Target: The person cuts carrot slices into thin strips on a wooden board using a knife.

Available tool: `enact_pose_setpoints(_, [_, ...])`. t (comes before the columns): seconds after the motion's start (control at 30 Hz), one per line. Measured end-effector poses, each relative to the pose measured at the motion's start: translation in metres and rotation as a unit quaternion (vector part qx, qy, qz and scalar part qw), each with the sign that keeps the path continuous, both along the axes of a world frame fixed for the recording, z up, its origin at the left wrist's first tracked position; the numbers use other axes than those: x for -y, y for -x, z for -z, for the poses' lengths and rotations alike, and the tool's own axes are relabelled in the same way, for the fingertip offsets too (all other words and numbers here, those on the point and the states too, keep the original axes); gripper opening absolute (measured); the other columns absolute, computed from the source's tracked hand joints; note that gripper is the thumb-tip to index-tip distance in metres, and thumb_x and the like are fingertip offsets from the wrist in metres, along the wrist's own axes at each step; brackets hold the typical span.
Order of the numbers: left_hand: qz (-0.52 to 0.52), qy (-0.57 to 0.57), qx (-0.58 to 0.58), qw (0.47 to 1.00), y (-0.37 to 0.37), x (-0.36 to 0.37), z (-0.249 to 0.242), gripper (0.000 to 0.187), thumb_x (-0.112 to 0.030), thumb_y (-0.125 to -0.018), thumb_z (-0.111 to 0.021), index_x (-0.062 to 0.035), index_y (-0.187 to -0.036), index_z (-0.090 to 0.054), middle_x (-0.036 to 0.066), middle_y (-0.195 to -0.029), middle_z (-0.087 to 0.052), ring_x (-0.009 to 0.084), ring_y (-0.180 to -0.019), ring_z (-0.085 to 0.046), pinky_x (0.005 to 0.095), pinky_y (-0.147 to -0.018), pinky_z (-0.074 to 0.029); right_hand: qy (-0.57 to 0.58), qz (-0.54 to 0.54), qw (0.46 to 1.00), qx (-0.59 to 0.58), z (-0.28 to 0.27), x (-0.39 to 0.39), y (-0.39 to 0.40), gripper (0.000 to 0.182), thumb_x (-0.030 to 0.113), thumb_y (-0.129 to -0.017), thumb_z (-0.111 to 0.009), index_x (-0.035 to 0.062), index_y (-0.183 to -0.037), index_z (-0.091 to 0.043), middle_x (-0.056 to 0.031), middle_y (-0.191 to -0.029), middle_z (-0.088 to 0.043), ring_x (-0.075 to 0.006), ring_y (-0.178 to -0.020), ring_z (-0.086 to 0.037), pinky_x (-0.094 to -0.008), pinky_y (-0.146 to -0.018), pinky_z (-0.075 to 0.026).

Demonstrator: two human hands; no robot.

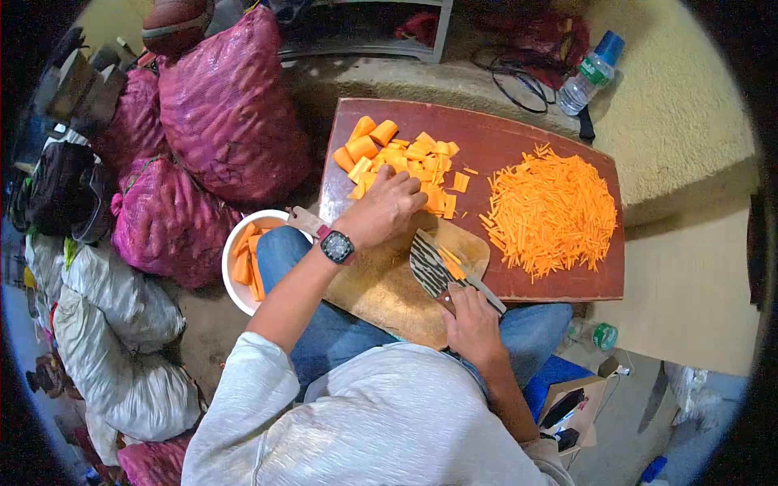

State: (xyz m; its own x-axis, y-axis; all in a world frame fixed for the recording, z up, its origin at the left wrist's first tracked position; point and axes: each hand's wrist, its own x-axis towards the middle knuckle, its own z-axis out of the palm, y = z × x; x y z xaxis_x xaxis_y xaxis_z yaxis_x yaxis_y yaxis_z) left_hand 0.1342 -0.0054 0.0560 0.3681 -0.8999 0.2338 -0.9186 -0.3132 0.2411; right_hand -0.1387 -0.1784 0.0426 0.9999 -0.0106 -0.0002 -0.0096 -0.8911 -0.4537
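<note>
My left hand [385,209], with a watch on its wrist, reaches over a pile of cut carrot slices [421,166]. Its bent fingers press onto the slices, and the fingertips are partly hidden. My right hand [474,324] grips the handle of a knife [429,267] with a dark striped blade. The blade lies over a worn wooden cutting board [373,283], beside a few carrot strips [450,263]. Thicker carrot chunks [362,147] lie at the pile's far left. On the right is a large heap of shredded carrot [553,212].
A reddish-brown board [519,121] bears the carrots. A white bowl [229,275] of carrot pieces stands left of my knee, near a wooden-handled tool [306,220]. Full pink mesh sacks [231,105] and white sacks [121,364] crowd the left. A plastic bottle [585,81] stands at back right.
</note>
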Motion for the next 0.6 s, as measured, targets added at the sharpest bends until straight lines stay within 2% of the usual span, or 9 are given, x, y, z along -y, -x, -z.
enact_pose_setpoints(0.1, [0.013, 0.032, -0.006, 0.999, 0.012, -0.001, 0.002, 0.029, -0.012, -0.084, -0.071, -0.0105, -0.114, -0.074, 0.01, -0.107, -0.065, 0.0301, -0.115, -0.062, 0.0486, -0.104, -0.042, 0.002, 0.0, 1.0, -0.008, -0.001, 0.0, 0.0, 0.056, 0.017, -0.092, -0.079, -0.0019, -0.141, -0.059, -0.0203, -0.118, -0.063, -0.042, -0.11, -0.064, -0.0512, -0.092, -0.056])
enact_pose_setpoints(0.23, [0.021, 0.016, -0.036, 0.999, 0.029, -0.003, 0.009, 0.034, -0.009, -0.086, -0.069, -0.0102, -0.119, -0.075, 0.011, -0.105, -0.067, 0.0303, -0.107, -0.066, 0.0458, -0.098, -0.045, 0.005, 0.0, 1.0, -0.006, -0.001, 0.001, 0.001, 0.056, 0.018, -0.093, -0.079, -0.0016, -0.141, -0.059, -0.0199, -0.117, -0.063, -0.0413, -0.109, -0.064, -0.0505, -0.09, -0.057])
enact_pose_setpoints(0.3, [0.031, 0.02, -0.046, 0.998, 0.034, -0.005, 0.012, 0.029, -0.008, -0.089, -0.07, -0.009, -0.117, -0.076, 0.011, -0.102, -0.068, 0.0302, -0.104, -0.067, 0.0442, -0.096, -0.046, 0.012, -0.013, 1.0, -0.019, -0.001, 0.002, 0.002, 0.055, 0.022, -0.096, -0.077, 0.0015, -0.143, -0.056, -0.0178, -0.118, -0.061, -0.0378, -0.112, -0.064, -0.0486, -0.092, -0.058])
enact_pose_setpoints(0.43, [0.018, 0.059, -0.057, 0.997, 0.04, -0.005, 0.018, 0.02, -0.011, -0.092, -0.073, -0.0065, -0.11, -0.078, 0.011, -0.105, -0.07, 0.032, -0.105, -0.066, 0.0439, -0.095, -0.048, 0.017, -0.008, 1.0, -0.023, -0.007, -0.001, 0.003, 0.054, 0.021, -0.097, -0.075, -0.0002, -0.142, -0.056, -0.0176, -0.12, -0.062, -0.0372, -0.112, -0.065, -0.049, -0.092, -0.058])
enact_pose_setpoints(0.5, [0.01, 0.073, -0.065, 0.995, 0.042, -0.004, 0.021, 0.017, -0.011, -0.092, -0.075, -0.0057, -0.108, -0.079, 0.012, -0.105, -0.07, 0.0327, -0.105, -0.065, 0.0444, -0.096, -0.048, 0.016, -0.006, 1.0, -0.013, -0.016, -0.003, 0.003, 0.049, 0.017, -0.095, -0.076, -0.0011, -0.138, -0.061, -0.0198, -0.12, -0.066, -0.0413, -0.11, -0.065, -0.051, -0.094, -0.056])
enact_pose_setpoints(0.6, [-0.016, 0.086, -0.075, 0.993, 0.048, -0.003, 0.027, 0.015, -0.011, -0.093, -0.074, -0.004, -0.106, -0.079, 0.012, -0.107, -0.07, 0.0341, -0.106, -0.064, 0.0457, -0.097, -0.049, 0.023, -0.021, 1.0, -0.001, -0.034, -0.001, 0.0, 0.043, 0.016, -0.096, -0.075, -0.0004, -0.134, -0.064, -0.0203, -0.12, -0.068, -0.0415, -0.112, -0.065, -0.0513, -0.096, -0.055])
